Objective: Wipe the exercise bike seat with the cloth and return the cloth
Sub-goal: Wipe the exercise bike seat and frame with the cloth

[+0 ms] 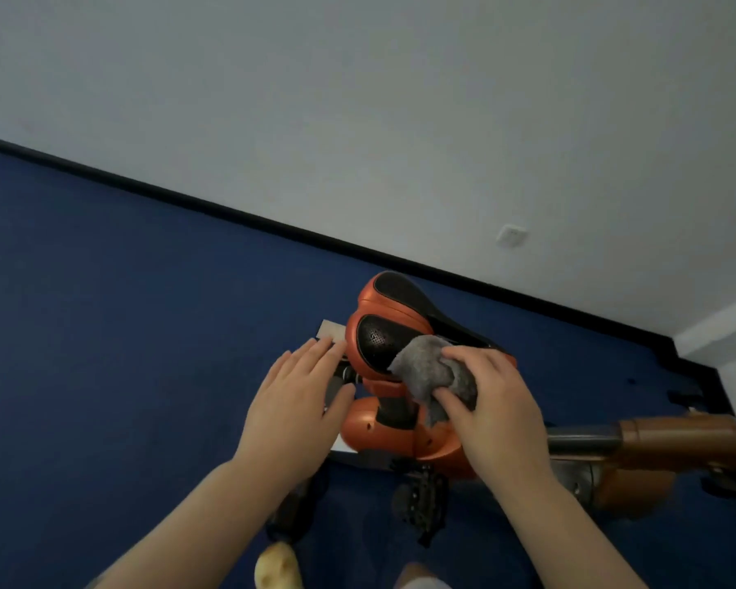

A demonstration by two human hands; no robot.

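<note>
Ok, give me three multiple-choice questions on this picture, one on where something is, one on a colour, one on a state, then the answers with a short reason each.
1. Where is the crumpled grey cloth?
A. on the blue floor
B. pressed on the orange and black bike seat
C. draped over the left forearm

2. What colour is the floor?
A. dark blue
B. green
C. red

3. What is the left hand doing?
A. squeezing the cloth
B. clenched in a fist
C. open, fingers spread, holding nothing

Answers:
1 B: the right hand bunches the cloth against the near part of the seat.
2 A: blue covers the ground up to the black skirting.
3 C: its fingers are extended beside the seat, with no grip on anything.
</note>
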